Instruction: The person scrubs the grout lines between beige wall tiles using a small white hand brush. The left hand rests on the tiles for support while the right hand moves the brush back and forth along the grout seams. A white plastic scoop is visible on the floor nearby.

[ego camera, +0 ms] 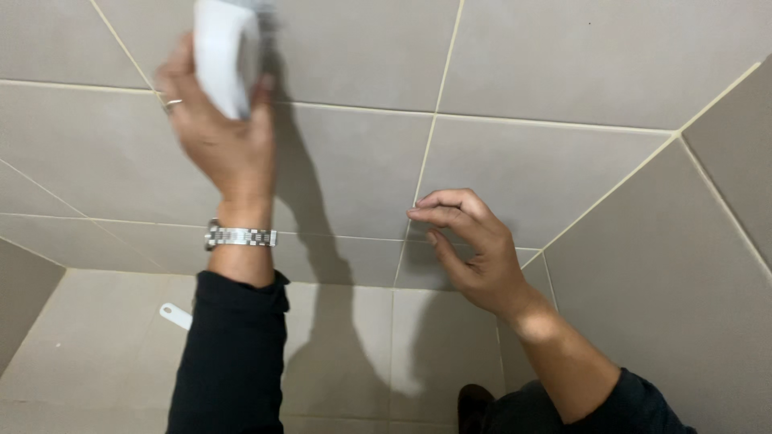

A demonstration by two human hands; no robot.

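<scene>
Head view: left hand raised against the grey tiled wall, fingers clenched around a white block-shaped tool, blurred, near a horizontal grout line. Right hand empty, fingers loosely curled, fingertips resting beside the vertical grout joint. Keep tool flat and pressure even; brace with right hand. Small white piece on floor below.

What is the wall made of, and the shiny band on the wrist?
The wall looks like matte grey ceramic tile: flat squares with pale grout lines between them. The watch band on the left wrist looks like polished metal, since its small links glint silver. The white thing in the left hand is too blurred to judge.
</scene>
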